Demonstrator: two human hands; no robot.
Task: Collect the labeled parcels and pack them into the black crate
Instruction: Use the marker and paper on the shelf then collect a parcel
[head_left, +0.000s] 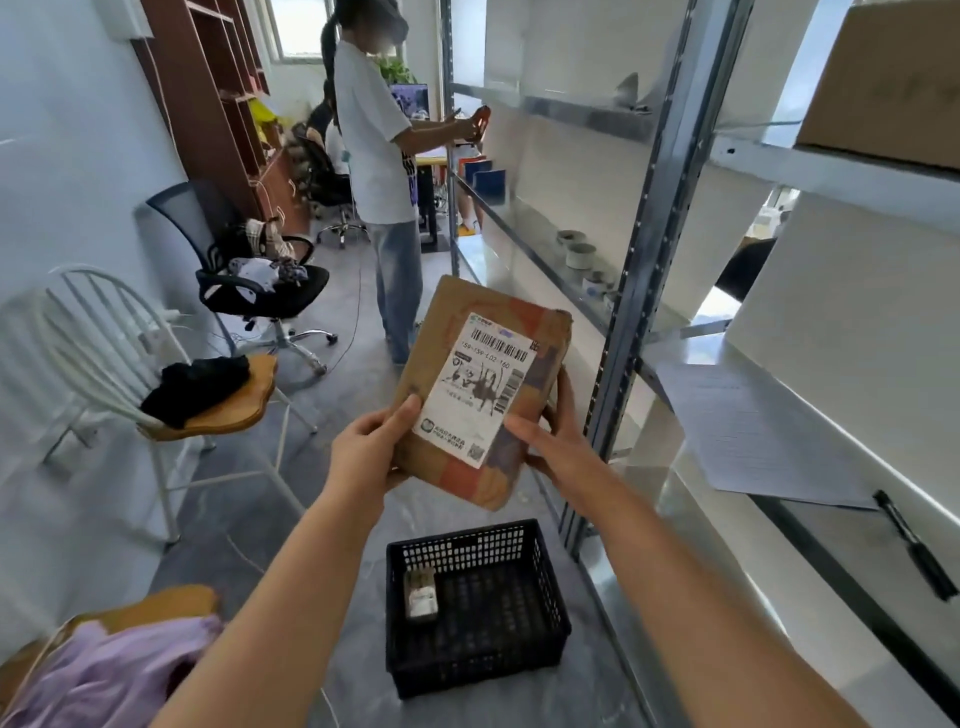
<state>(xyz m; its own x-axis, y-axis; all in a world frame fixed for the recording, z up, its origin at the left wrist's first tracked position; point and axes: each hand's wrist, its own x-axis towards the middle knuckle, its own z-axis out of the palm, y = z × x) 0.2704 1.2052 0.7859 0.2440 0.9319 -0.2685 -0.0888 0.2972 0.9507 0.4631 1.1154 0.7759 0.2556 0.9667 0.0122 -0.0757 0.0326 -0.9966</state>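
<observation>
L hand (371, 447) and R hand (558, 441) both grip one flat brown parcel (452, 306). L thumb lies on its front at the lower left corner w/ fingers behind. R hand wraps the lower right edge, one finger across the front by the label (478, 384). The parcel is held up in the air, tilted, label side to the camera: white sticker w/ barcode and black scribble over the text.

Straight below, on the grey floor, sits the black crate (467, 545), well apart from the parcel. It's a mesh-walled crate w/ an open top. Inside is 1 small labeled parcel (421, 595), lying at the left wall; the rest of the crate bottom shows bare.

To the right is a metal shelf rack (644, 249). The near shelf holds a printed paper sheet (753, 436) and a black pen (917, 545), the top shelf a cardboard box (893, 78), and farther along are a few tape rolls (579, 254).

To the left, a white chair (104, 291) has a black cloth (197, 382) on its seat. An office chair (260, 291) behind it has clothes on it. Lilac fabric (114, 670) lies at the bottom left corner. Another person (379, 156) stands at the far end of the rack, holding sth orange.
</observation>
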